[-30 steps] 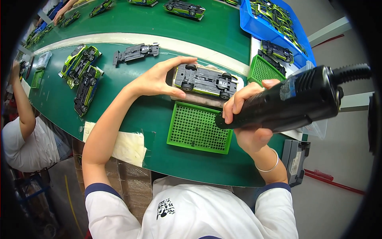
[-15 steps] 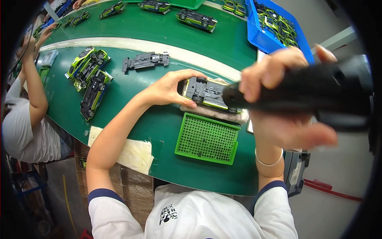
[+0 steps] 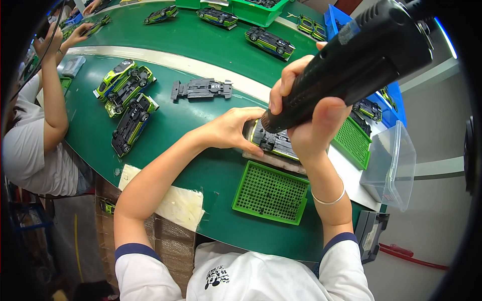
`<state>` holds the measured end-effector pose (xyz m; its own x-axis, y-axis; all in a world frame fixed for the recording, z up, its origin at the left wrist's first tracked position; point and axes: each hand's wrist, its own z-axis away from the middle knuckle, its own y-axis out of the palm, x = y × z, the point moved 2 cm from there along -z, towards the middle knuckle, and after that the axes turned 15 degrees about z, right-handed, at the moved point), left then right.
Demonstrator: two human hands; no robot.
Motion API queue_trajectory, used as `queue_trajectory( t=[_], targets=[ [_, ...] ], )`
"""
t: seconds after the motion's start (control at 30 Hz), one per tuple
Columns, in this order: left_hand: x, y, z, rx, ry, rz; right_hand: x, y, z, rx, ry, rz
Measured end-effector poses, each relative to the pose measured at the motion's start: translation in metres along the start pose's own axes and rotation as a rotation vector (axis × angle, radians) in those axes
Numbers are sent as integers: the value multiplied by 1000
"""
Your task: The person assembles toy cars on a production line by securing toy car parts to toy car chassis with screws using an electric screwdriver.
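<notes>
My right hand [image 3: 321,118] is wrapped round a black electric screwdriver [image 3: 351,65], tilted with its tip end down over an upturned toy car [image 3: 276,142]. The screwdriver hides part of the car and its own bit. My left hand [image 3: 233,129] grips the left end of that car between thumb and fingers. The car lies wheels up on a pale padded rest [image 3: 273,161]. Just in front of it is a green perforated tray [image 3: 271,193]. Beyond my left hand, a loose grey car chassis [image 3: 202,89] lies on the green table.
Several upturned green toy cars [image 3: 128,118] lie to the left; others, like the far car [image 3: 270,42], sit on the green strip behind. On the right are a clear plastic box [image 3: 391,168] and a second green tray [image 3: 354,143]. A co-worker's arm [image 3: 52,95] shows at far left.
The screwdriver has swung more upright, and its tip end has moved from the car's right part to its left end. My left hand still grips the car. The whole view has shifted.
</notes>
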<state>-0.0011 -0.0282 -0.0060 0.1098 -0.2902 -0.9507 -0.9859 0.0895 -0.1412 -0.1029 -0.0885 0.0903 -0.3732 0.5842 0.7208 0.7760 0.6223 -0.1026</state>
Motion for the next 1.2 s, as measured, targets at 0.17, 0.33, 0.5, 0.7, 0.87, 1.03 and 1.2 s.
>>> queue_trajectory(
  t=[0.17, 0.33, 0.5, 0.7, 0.87, 1.03, 1.2],
  targets=[
    [2, -1, 1, -5, 9, 33, 3, 0, 2, 84, 45, -52],
    [-1, 1, 2, -5, -4, 53, -10, 8, 7, 48, 32, 70],
    [0, -1, 1, -72, 74, -9, -4, -4, 3, 98, 88, 1],
    [-13, 1, -5, -272, 446, -165, 7, -14, -5, 43, 30, -126],
    [-13, 2, -1, -254, 528, -217, 7, -13, -2, -25, 37, -215],
    [-6, 12, 1, -261, 489, -225, 13, -12, 2, -47, -3, -240],
    [-8, 14, 0, -341, 467, -288, 15, -10, 2, -50, -49, -241]
  ],
)
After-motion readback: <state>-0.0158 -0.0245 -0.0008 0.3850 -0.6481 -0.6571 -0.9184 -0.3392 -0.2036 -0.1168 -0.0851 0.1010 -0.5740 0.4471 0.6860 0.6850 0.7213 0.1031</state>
